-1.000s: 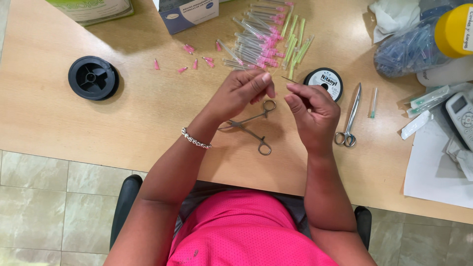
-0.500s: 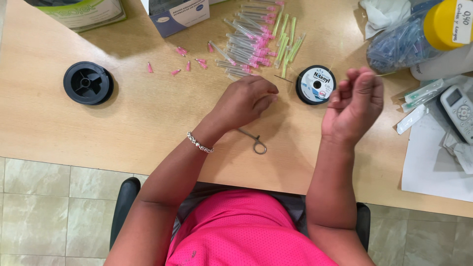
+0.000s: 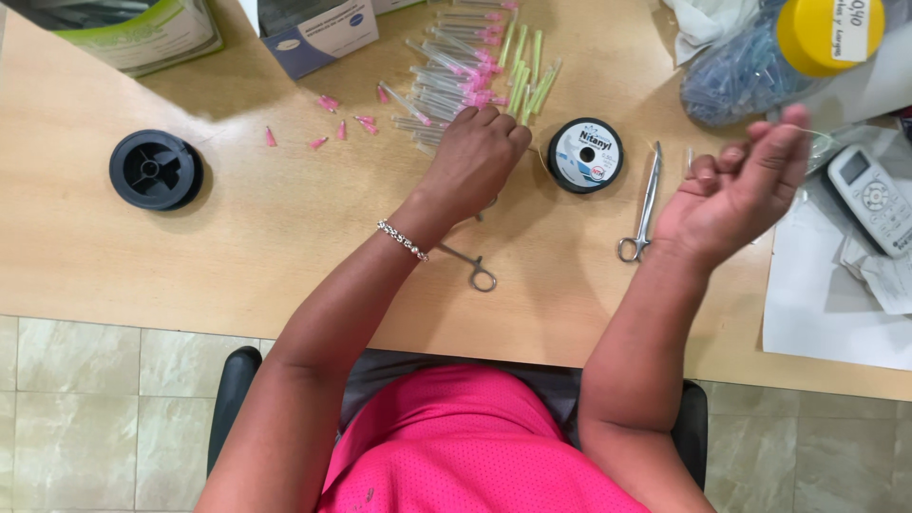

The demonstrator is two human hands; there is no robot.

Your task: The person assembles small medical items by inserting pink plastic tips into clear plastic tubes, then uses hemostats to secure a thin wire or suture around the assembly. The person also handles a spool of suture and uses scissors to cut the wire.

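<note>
My left hand [image 3: 480,152] reaches forward, fingers curled down onto the near edge of a pile of clear tubes with pink and green ends [image 3: 465,71]. What its fingertips grip is hidden. Metal forceps [image 3: 472,268] lie just behind that wrist, tips under the hand. My right hand [image 3: 741,185] is raised above the table at the right, fingers pinched together, and a fine thread [image 3: 819,134] runs off from the fingertips. A black spool with a white label [image 3: 586,155] and steel scissors [image 3: 644,204] lie between the two hands.
A black empty spool [image 3: 155,169] sits at the left. Loose pink caps [image 3: 328,123] are scattered near a blue-and-white box [image 3: 318,38]. At the right are a yellow-lidded jar [image 3: 826,33], a bag of tubes [image 3: 727,81], a remote [image 3: 872,195] and white paper [image 3: 826,304].
My hands have parted. The left went forward from the forceps to the tube pile. The right swung out to the right and upward, drawing the thread with it.
</note>
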